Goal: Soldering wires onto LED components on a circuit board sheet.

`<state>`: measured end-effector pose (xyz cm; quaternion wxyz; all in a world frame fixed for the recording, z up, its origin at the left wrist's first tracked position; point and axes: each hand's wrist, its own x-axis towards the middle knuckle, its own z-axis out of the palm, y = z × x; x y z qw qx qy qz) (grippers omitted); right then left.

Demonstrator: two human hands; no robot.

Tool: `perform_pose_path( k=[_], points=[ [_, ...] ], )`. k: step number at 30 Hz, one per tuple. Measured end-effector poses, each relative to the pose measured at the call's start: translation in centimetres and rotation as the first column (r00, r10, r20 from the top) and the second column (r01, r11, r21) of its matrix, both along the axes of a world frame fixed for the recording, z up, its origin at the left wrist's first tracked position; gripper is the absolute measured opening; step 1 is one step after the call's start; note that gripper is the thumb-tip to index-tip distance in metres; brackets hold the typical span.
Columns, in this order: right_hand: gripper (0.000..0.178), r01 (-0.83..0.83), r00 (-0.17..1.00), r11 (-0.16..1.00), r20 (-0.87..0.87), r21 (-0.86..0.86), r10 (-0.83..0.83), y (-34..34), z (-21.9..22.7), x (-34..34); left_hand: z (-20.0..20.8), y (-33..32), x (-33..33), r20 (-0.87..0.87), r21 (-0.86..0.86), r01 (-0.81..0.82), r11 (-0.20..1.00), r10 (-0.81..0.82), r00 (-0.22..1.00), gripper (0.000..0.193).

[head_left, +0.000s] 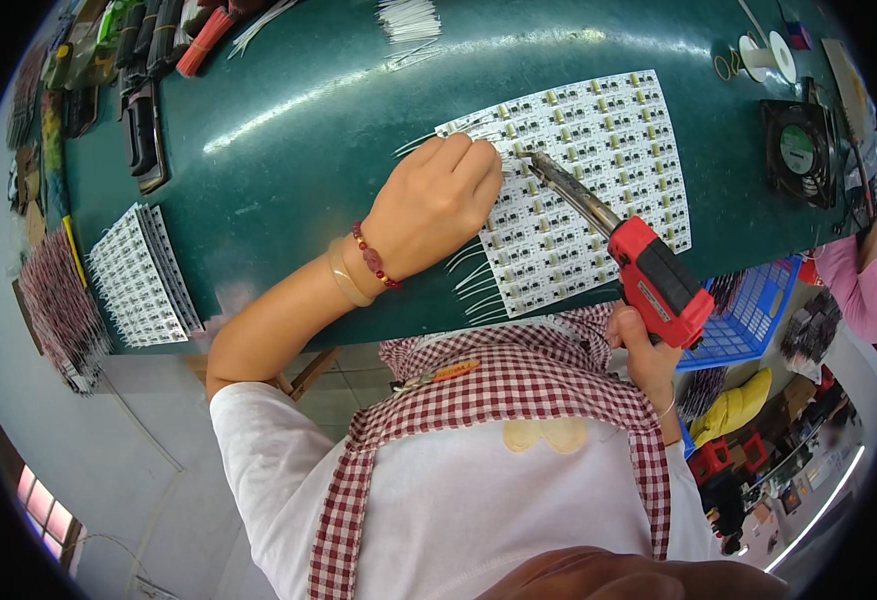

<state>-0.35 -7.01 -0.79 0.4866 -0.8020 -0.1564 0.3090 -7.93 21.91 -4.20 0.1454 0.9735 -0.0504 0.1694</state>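
Note:
My right hand point(642, 345) is wrapped round the handle of a red and black soldering gun point(658, 280). Its metal tip points up and left, down at a white circuit board sheet point(598, 190) covered in rows of small parts. By that tip, my left hand point(448, 190) is closed in a pinch over the sheet's left edge; what its fingers hold is hidden. Short white wires point(476, 285) stick out from the same edge, below the hand, and a few more show above it.
Stacked board sheets point(143, 275) and a bundle of reddish wires point(63, 300) lie at the left. White wires point(408, 25) rest at the far side. A black fan point(798, 152) and a white spool point(766, 58) stand at the right, above a blue basket point(748, 320).

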Motion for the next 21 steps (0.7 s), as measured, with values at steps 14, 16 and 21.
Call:
perform_pose_path(
  k=[14, 16, 21],
  points=[
    [0.014, -0.053, 0.999, 0.998, -0.017, -0.034, 0.052, -0.8, -0.6, 0.2, -0.1, -0.4, 0.1, 0.005, 0.013, 0.025, 1.0, -0.025, 1.0, 0.024],
    [0.027, -0.037, 0.997, 0.998, -0.069, -0.045, 0.034, -1.1, -0.8, 0.2, 0.1, -0.5, 0.2, -0.012, 0.029, 0.014, 0.999, -0.014, 1.0, 0.023],
    [0.023, -0.019, 0.999, 0.998, 0.028, 0.052, 0.017, -0.2, 0.0, -0.1, 0.2, -0.6, 0.2, -0.025, 0.044, 0.004, 0.999, -0.003, 1.0, 0.022]
  ],
)
